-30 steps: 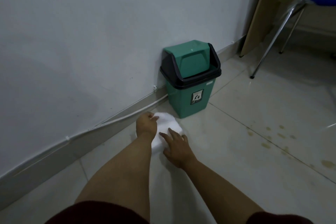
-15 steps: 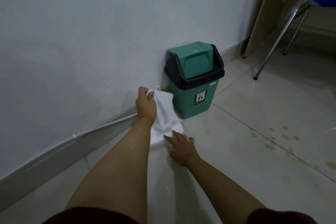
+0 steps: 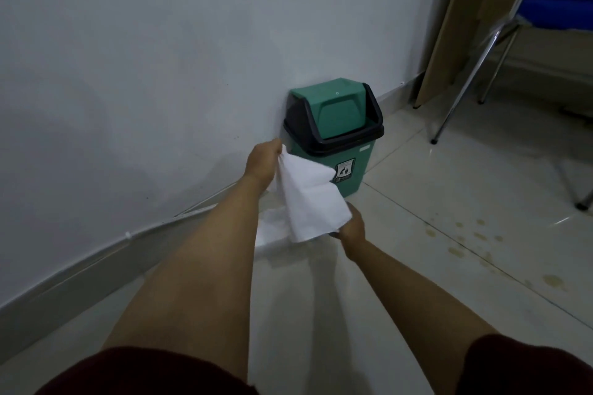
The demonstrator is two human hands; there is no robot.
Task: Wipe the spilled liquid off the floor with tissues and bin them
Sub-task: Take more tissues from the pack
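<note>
A white tissue (image 3: 306, 199) hangs in the air in front of the green swing-lid bin (image 3: 333, 135), which stands against the wall. My left hand (image 3: 263, 161) pinches its top corner, level with the bin's black rim. My right hand (image 3: 351, 225) grips the tissue's lower edge just above the floor. More white tissue (image 3: 271, 229) lies flat on the tiles beneath. Yellowish spilled drops (image 3: 465, 240) dot the floor to the right, with a larger blot (image 3: 552, 280) further right.
A white wall (image 3: 160, 74) with a grey skirting and a thin cable runs along the left. Chrome chair legs (image 3: 462, 96) and a blue seat stand at the back right beside a leaning wooden board (image 3: 449, 26).
My left hand has lifted the tissue from the floor up to the bin's rim. My right hand went from pressing flat on the tissue to gripping its lower edge.
</note>
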